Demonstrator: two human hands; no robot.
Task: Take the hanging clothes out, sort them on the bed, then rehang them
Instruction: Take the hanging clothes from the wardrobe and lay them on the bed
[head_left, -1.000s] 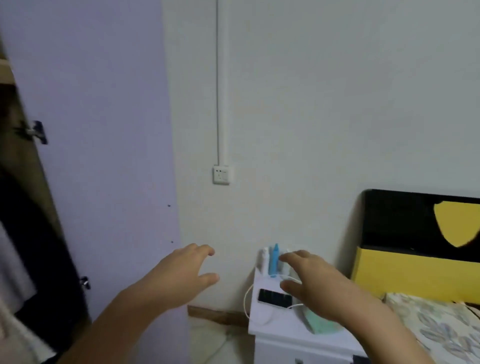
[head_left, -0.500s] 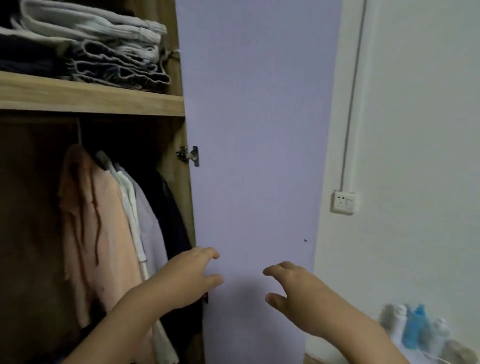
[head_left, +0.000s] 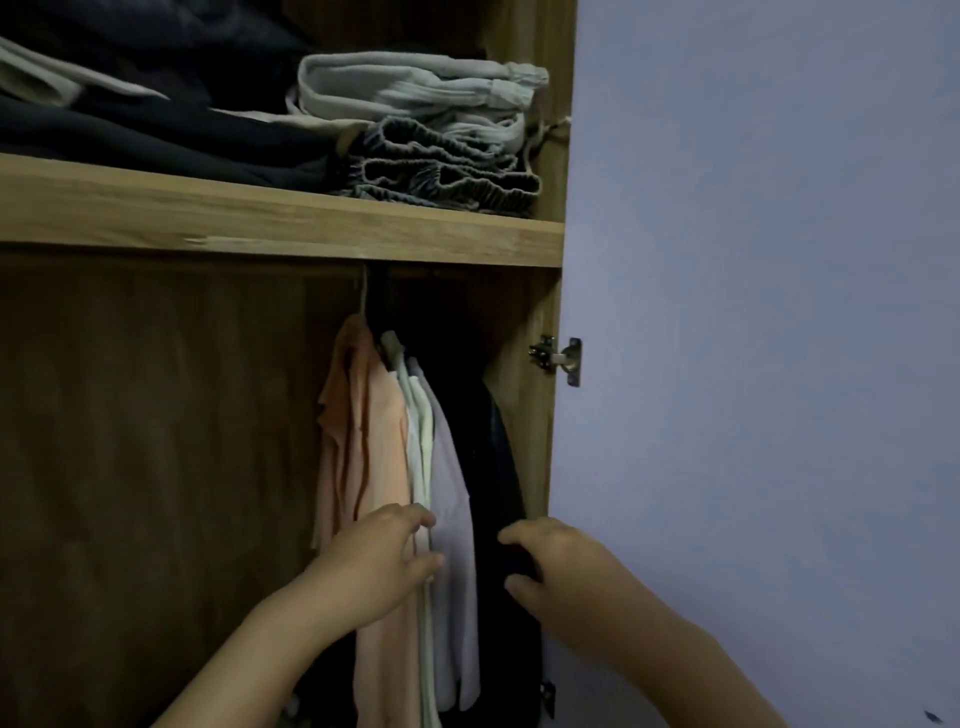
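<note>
Inside an open wardrobe, a wooden shelf (head_left: 280, 218) runs across the top, bearing dark folded clothes (head_left: 156, 135) at left and, further right, a pale grey folded stack (head_left: 415, 93) lying on top of a dark ruffled garment (head_left: 441, 176); below the shelf, the hanging clothes are bunched at the right end of the compartment, against the side panel: a peach shirt (head_left: 374, 426) leftmost, then a white garment (head_left: 422, 431), a lilac shirt (head_left: 449, 467) and dark garments (head_left: 493, 457) at the far right; the left hand (head_left: 379, 566), fingers curled, reaches in front of the peach shirt with its fingertips at the edge of the white garment, though whether it pinches the cloth cannot be told; the right hand (head_left: 561, 577) curls its fingers round the lower edge of the dark garments; a metal hinge (head_left: 558, 358) joins the side panel to the open lilac door (head_left: 753, 364), which fills the right side of the frame.
</note>
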